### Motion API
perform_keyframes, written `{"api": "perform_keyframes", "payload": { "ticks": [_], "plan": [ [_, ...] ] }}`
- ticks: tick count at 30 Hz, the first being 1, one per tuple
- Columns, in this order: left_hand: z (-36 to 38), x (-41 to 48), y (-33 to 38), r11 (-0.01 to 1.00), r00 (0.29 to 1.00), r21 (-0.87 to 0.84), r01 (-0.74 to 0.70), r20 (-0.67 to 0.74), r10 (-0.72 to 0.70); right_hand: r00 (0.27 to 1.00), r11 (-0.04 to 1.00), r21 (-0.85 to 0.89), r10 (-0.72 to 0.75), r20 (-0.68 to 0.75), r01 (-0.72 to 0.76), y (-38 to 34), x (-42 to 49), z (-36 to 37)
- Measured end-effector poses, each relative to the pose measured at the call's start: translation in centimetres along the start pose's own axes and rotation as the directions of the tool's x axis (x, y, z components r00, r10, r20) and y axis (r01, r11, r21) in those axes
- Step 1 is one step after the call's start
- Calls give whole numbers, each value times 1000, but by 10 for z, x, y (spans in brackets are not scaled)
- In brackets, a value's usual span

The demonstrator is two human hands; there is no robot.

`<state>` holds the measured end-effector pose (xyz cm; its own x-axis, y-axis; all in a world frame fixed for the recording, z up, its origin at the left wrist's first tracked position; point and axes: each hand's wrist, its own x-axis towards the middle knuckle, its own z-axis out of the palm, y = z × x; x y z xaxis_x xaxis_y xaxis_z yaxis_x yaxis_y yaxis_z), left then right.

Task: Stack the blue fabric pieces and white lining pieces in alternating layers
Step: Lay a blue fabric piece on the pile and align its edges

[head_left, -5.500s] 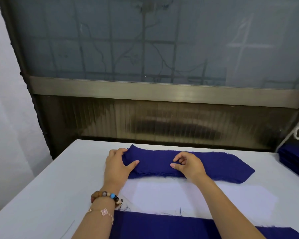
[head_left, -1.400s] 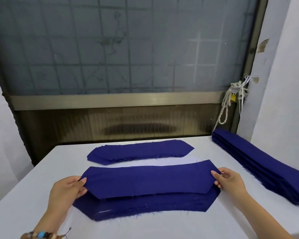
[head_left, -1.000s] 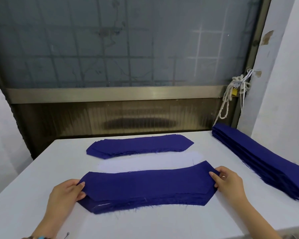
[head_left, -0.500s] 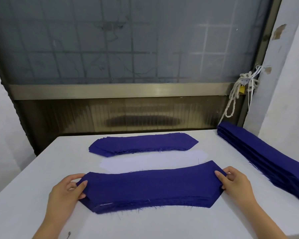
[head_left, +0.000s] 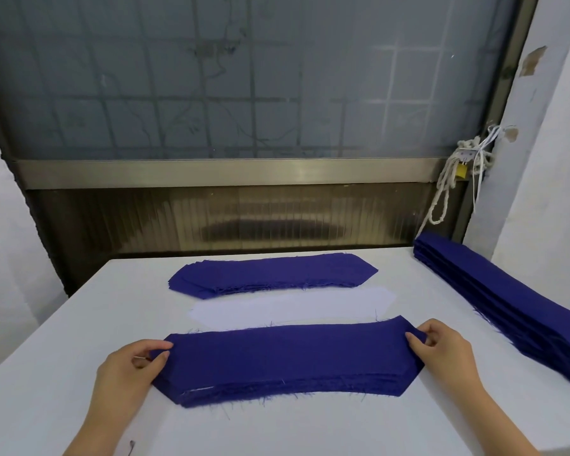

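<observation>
A thick near stack of blue fabric pieces (head_left: pixel 287 363) lies on the white table (head_left: pixel 46 373) in front of me. My left hand (head_left: pixel 129 370) pinches the left tip of its top piece. My right hand (head_left: pixel 441 353) pinches the right tip of that same piece. Just behind the stack lies a white lining piece (head_left: pixel 290 307), flat on the table. Farther back sits a second, thinner blue stack (head_left: pixel 273 274).
A long pile of blue fabric (head_left: pixel 507 307) runs along the table's right side by the wall. A knotted rope with a padlock (head_left: pixel 454 179) hangs at the window frame. The table's left edge drops off near a white curtain.
The top blue piece, held lifted above the near stack 1.4 s ago, now lies flat on it. Both hands stay at its tips.
</observation>
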<state>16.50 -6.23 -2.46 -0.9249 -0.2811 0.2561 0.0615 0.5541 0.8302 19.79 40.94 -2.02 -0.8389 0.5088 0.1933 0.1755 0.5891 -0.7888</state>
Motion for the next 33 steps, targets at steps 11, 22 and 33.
{"api": "perform_keyframes", "payload": {
  "ticks": [11,22,33],
  "plan": [
    [-1,0,1,1000,997,-17,-21,-71,20,1000,1000,-20,5,-27,-5,-5,-4,0],
    [2,3,-7,1000,995,10,8,-98,-7,998,985,-158,-67,-21,63,-7,-5,2],
    [0,34,20,1000,999,16,-19,-34,19,971,948,-226,-238,-37,223,-30,11,7]
  ]
}}
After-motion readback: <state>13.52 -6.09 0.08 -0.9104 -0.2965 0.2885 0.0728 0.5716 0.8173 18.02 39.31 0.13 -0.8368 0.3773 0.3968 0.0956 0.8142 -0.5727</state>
